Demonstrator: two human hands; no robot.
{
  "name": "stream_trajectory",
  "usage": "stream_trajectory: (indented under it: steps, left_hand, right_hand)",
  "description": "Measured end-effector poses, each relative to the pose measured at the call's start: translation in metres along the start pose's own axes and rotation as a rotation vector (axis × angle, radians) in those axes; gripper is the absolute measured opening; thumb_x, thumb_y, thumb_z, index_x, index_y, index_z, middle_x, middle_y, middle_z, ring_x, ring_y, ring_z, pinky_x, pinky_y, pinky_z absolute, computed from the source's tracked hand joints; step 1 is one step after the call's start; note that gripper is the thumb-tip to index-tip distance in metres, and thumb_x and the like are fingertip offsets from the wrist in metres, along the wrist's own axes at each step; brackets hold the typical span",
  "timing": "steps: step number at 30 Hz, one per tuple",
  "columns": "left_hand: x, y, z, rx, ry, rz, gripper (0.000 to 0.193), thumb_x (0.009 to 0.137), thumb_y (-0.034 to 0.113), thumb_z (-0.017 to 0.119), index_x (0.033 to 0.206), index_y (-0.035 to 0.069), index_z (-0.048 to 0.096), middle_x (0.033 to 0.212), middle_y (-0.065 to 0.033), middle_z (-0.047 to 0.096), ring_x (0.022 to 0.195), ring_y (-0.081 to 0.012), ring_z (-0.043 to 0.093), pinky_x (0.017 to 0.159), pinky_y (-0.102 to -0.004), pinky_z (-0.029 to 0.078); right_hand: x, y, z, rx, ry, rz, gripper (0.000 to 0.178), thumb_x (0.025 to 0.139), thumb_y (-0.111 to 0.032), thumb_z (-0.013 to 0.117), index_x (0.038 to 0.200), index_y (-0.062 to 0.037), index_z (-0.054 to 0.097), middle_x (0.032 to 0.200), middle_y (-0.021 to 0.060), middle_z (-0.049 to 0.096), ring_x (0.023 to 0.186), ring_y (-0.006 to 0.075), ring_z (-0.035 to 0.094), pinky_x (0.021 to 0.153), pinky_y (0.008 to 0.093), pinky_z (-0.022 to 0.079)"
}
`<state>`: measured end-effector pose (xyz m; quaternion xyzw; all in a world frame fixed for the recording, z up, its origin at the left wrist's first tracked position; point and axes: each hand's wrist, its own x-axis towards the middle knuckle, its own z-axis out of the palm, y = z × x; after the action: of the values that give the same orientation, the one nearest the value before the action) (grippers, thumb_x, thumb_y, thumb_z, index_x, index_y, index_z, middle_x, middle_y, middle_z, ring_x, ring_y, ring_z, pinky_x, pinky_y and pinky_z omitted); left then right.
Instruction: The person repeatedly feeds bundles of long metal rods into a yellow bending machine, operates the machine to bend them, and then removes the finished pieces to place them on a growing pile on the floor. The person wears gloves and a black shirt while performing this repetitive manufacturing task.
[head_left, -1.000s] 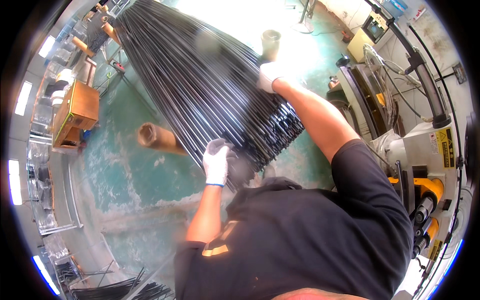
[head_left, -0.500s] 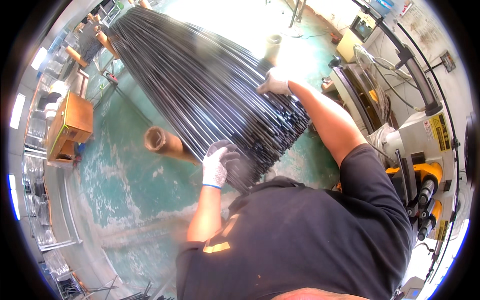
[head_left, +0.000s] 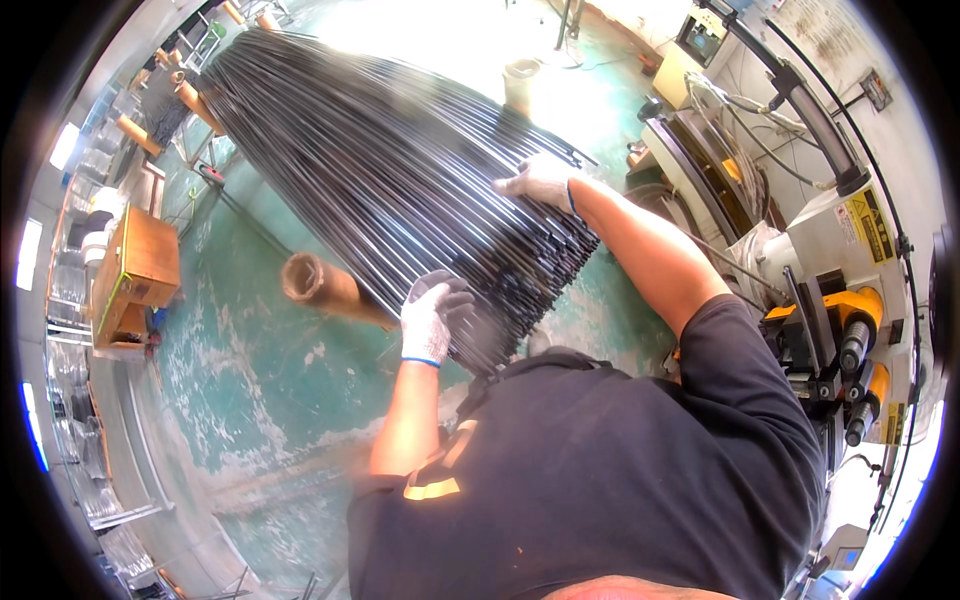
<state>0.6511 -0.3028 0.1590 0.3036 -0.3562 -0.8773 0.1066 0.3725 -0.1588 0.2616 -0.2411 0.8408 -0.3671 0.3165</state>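
A large bundle of long, thin, dark metal rods (head_left: 370,170) stretches away from me, its cut ends (head_left: 540,275) gathered near my body. My left hand (head_left: 436,315), in a white glove with a grey palm, has its fingers bent over the rods at the near left edge of the bundle. On the right side, my right hand (head_left: 545,183) is closed over the upper rods, its thumb pointing left; its other fingers are partly hidden. A few rod ends stick out just beyond it.
Brown cardboard tubes (head_left: 325,285) lie under the bundle's left side, and another tube (head_left: 520,85) stands beyond its right edge. A machine with orange-and-black parts (head_left: 855,320) is close on my right. A wooden box (head_left: 140,265) stands on the green floor (head_left: 250,400) at left.
My right hand has moved a little left over the rods, and some rod ends now show past it on the right. My left hand stays at the left edge. The whole view has shifted slightly.
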Motion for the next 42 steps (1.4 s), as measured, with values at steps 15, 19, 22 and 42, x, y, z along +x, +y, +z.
stream_trajectory:
  steps: [15,19,22,42]
  left_hand:
    - [0.051,0.013,0.090,-0.086,-0.256,-0.151,0.024,0.102,0.023,0.061,0.113,0.002,0.059,0.105,-0.0227,0.068,0.096,-0.0386,0.069,0.088,-0.0529,0.059]
    - [0.086,0.022,0.123,-0.325,-0.247,-0.257,0.028,0.107,0.024,0.048,0.110,-0.003,0.055,0.105,-0.0241,0.065,0.095,-0.0379,0.067,0.087,-0.0542,0.058]
    - [0.117,0.007,0.119,-0.448,-0.086,-0.320,0.027,0.106,0.019,0.048,0.109,-0.007,0.053,0.097,-0.0238,0.065,0.086,-0.0393,0.067,0.080,-0.0559,0.060]
    - [0.068,-0.047,0.119,-0.025,-0.010,-0.030,0.016,0.091,0.007,0.060,0.104,-0.001,0.060,0.099,-0.0156,0.067,0.090,-0.0354,0.068,0.086,-0.0513,0.059]
  right_hand:
    - [-0.204,0.024,0.004,-0.218,-0.080,0.153,0.040,0.101,-0.038,0.063,0.099,0.0026,0.061,0.070,0.0118,0.064,0.057,0.0228,0.063,0.061,0.0413,0.052]
    - [-0.338,0.072,0.029,-0.336,0.029,0.195,0.052,0.096,-0.046,0.069,0.106,0.0043,0.060,0.089,0.0292,0.068,0.085,0.0460,0.067,0.076,0.0489,0.052]
    - [-0.440,0.126,0.052,-0.381,0.152,0.410,0.040,0.089,-0.035,0.078,0.104,-0.0020,0.061,0.086,0.0255,0.068,0.084,0.0457,0.067,0.073,0.0489,0.052]
    - [-0.401,0.154,0.028,-0.417,0.445,0.277,0.035,0.085,-0.035,0.078,0.098,-0.0052,0.067,0.085,0.0213,0.071,0.083,0.0414,0.070,0.075,0.0484,0.054]
